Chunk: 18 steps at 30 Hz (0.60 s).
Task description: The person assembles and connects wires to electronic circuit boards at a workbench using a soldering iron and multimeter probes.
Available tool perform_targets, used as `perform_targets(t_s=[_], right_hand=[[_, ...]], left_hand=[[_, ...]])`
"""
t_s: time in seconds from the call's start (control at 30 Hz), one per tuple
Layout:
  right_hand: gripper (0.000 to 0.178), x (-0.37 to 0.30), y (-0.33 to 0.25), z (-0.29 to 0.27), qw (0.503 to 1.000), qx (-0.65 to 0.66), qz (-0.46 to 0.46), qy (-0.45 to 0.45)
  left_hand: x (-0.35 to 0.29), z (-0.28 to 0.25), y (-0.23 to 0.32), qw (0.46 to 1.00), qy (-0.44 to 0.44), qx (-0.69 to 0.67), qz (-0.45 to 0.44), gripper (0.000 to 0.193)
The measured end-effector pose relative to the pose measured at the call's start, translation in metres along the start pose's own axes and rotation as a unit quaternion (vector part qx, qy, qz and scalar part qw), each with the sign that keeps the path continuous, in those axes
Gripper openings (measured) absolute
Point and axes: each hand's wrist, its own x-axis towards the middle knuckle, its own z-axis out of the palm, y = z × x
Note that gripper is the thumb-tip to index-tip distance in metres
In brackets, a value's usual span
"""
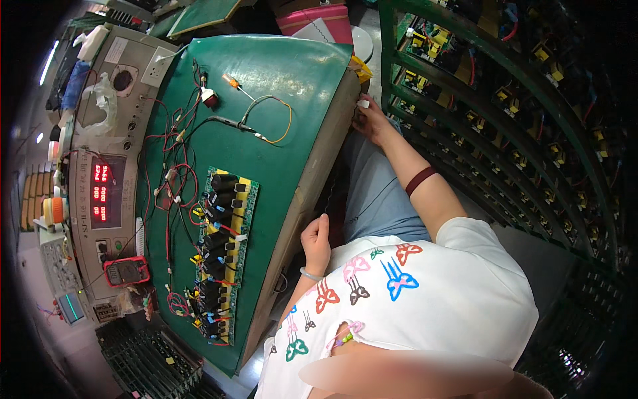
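Observation:
My right hand [371, 121] is at the far end of the bench's near edge, its fingers pinched on a small white piece [363, 104] whose kind I cannot make out. Closer to my body, my left hand [316, 241] is closed beside the same edge, thumb uppermost. Whatever its curled fingers may hold is hidden. A thin dark cord [330, 196] shows just past that thumb. On the green bench mat [292, 86], left of my hands, stands a row of circuit boards [229, 256] with black, yellow and blue parts.
An orange-handled screwdriver [230, 81], a looped wire probe [232, 123] and tangled red and black leads [174, 179] lie on the mat. Along the left stand a test panel [106, 193] with red digits and a red multimeter [126, 271]. Racks of boards [465, 86] rise at the right.

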Motion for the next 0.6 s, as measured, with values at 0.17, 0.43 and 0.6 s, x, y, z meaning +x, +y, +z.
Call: perform_targets(t_s=[0.17,0.43,0.6], right_hand=[[0.041,0.013,0.000,-0.010,0.997,-0.078,-0.008,0.008],[0.052,-0.009,0.010,0.017,0.983,-0.105,-0.116,0.094],[0.047,-0.017,0.003,0.026,0.957,-0.177,-0.213,0.092]], left_hand=[[0.002,0.004,-0.001,1.000,-0.004,-0.005,-0.007,0.046],[0.006,0.002,-0.012,1.000,-0.005,0.022,-0.008,0.048],[0.008,-0.001,-0.016,1.000,-0.010,0.023,-0.017,0.049]])
